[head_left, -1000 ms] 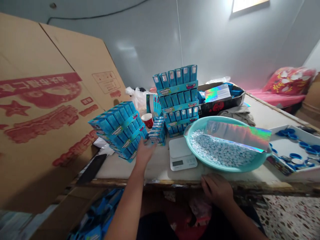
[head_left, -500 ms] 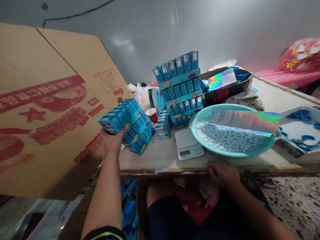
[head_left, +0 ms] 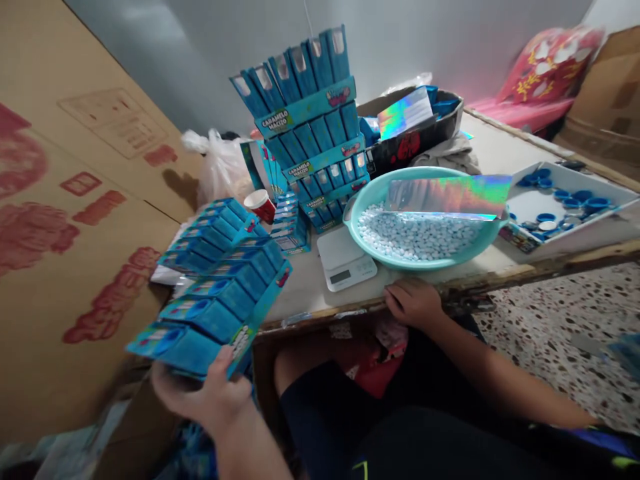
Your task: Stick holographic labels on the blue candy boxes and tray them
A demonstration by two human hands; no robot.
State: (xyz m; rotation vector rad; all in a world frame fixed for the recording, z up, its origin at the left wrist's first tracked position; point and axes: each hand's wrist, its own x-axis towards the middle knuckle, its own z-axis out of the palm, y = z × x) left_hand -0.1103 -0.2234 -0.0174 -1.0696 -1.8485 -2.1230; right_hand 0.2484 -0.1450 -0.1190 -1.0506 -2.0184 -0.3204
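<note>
My left hand (head_left: 213,393) grips the near end of a blue display box (head_left: 225,293) filled with small blue packets, held tilted in front of the table's left edge. Behind it another blue display box (head_left: 207,237) rests on the table. My right hand (head_left: 413,303) lies at the table's front edge, fingers curled in, below a white scale (head_left: 345,260); whether anything is under the fingers is hidden. A tall stack of blue display boxes (head_left: 320,157) stands behind the scale. The turquoise basin (head_left: 425,263) holds pale candies, with a shiny silver sheet (head_left: 445,198) across it.
A large cardboard sheet (head_left: 65,200) rises on the left. Near the stack are a red cup (head_left: 261,205) and a white plastic bag (head_left: 225,167). Farther back sits a black box (head_left: 400,148) of blue packets. A white tray (head_left: 555,200) with blue caps is at right.
My left hand has come down and nearer with one display box, away from the left pile. The view has shifted, and my right hand stays at the table edge.
</note>
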